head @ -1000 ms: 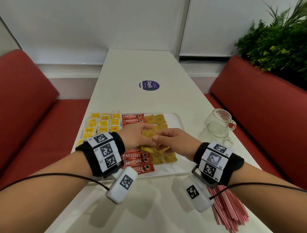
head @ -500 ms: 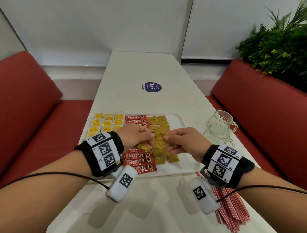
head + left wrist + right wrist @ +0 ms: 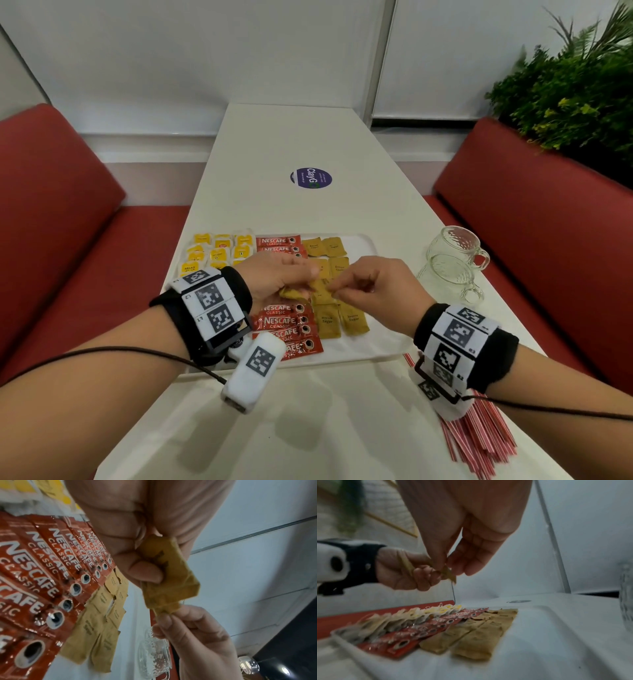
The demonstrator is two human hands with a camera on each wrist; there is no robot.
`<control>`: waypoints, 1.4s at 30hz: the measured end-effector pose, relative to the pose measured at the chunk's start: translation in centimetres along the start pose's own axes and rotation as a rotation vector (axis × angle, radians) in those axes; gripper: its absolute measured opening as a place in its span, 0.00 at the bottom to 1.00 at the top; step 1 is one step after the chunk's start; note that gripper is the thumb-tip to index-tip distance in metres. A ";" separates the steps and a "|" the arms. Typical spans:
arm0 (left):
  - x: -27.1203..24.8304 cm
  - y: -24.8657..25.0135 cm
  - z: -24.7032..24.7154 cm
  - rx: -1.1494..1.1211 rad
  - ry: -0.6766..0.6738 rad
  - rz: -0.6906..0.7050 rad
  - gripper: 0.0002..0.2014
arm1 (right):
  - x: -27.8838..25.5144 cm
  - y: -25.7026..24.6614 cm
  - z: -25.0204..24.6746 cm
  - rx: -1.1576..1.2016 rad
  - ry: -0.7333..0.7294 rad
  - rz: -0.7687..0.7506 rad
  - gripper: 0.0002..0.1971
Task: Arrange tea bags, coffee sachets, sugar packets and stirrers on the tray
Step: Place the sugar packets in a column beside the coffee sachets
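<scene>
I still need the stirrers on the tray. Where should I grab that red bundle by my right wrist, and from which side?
Judging by the fanned near ends, grip the stirrers around the tighter far part near the tray, coming from above with the right hand, once it lets go of the sugar packet.

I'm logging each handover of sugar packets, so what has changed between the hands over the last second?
The hands have drawn slightly apart. The right hand now pinches the end of one brown sugar packet out of the stack the left hand grips. The packets laid on the tray, the stirrers on the table and the glass mugs stayed as they were.
</scene>
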State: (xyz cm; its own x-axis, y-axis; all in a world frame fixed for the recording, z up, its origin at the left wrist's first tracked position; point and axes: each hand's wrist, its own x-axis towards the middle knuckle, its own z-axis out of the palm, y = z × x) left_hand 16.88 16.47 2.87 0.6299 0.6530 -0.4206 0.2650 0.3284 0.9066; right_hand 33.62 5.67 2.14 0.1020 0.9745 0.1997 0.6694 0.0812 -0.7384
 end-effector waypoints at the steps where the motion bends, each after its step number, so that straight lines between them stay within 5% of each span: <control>1: 0.0 0.0 -0.1 0.002 -0.003 0.014 0.08 | -0.1 0.1 0.1 -0.003 -0.030 -0.018 0.07; 7: -0.1 -0.1 -0.5 0.177 -0.006 0.068 0.12 | 0.6 1.3 -0.1 0.222 0.066 0.210 0.13; 19: -0.1 -0.2 0.4 0.251 -0.032 0.073 0.10 | 0.6 0.7 0.4 0.415 -0.118 0.375 0.08; 25: 0.0 -0.4 -0.2 0.219 0.017 0.062 0.11 | 0.3 2.2 -1.9 -0.101 -0.381 0.403 0.15; 29: 0.0 -0.6 -0.3 0.226 0.028 0.071 0.09 | -0.1 2.4 -1.6 -0.152 -0.533 0.482 0.13; 42: 0.2 -0.9 -0.4 0.236 0.034 0.059 0.08 | -0.1 3.5 -0.2 -0.349 -0.337 0.325 0.07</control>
State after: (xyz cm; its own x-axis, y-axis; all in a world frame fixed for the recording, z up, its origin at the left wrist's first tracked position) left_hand 16.44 16.53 1.93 0.6257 0.6902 -0.3636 0.3942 0.1225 0.9108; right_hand 36.06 5.84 -0.33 0.1410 0.9554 -0.2593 0.8515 -0.2507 -0.4606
